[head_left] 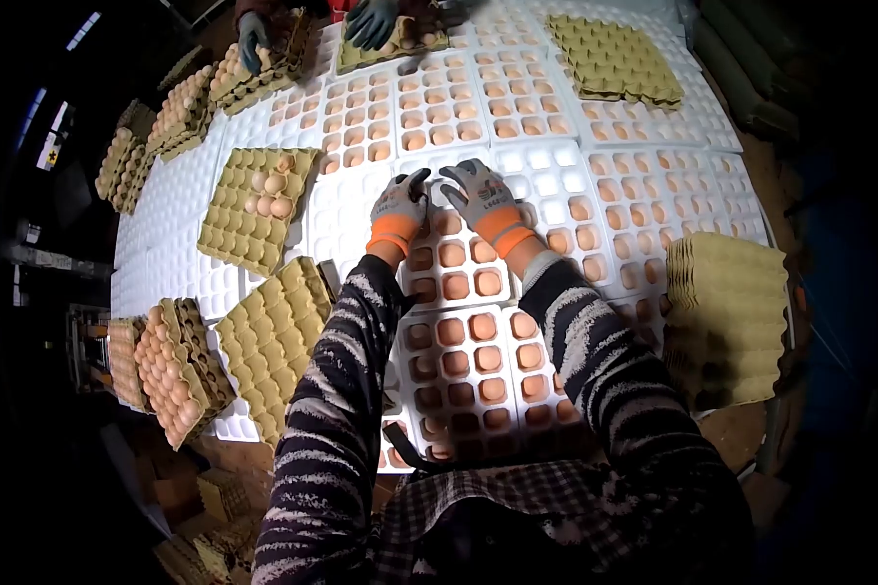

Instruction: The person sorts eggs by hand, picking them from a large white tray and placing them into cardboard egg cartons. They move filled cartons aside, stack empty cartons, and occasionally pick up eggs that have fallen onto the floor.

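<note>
My left hand (400, 203), in a grey glove with dark fingertips and an orange cuff, hovers over a white foam egg tray (510, 285). My right hand (482, 197), gloved alike, is just to its right over the same tray, the fingertips of both pointing inward with a small gap between. The fingers look bent but apart, and no egg shows between them; what lies beneath the palms is hidden. Brown eggs (452, 254) fill the pockets nearer me, while white pockets show beyond my fingers.
More foam trays with eggs (439, 134) cover the table. A pulp tray (249, 219) holding several loose eggs lies left, near another pulp tray (278, 327). Stacked pulp trays (727, 322) stand right. Egg-filled stacks (171, 375) line the left edge. A co-worker's gloved hands (371, 23) are opposite.
</note>
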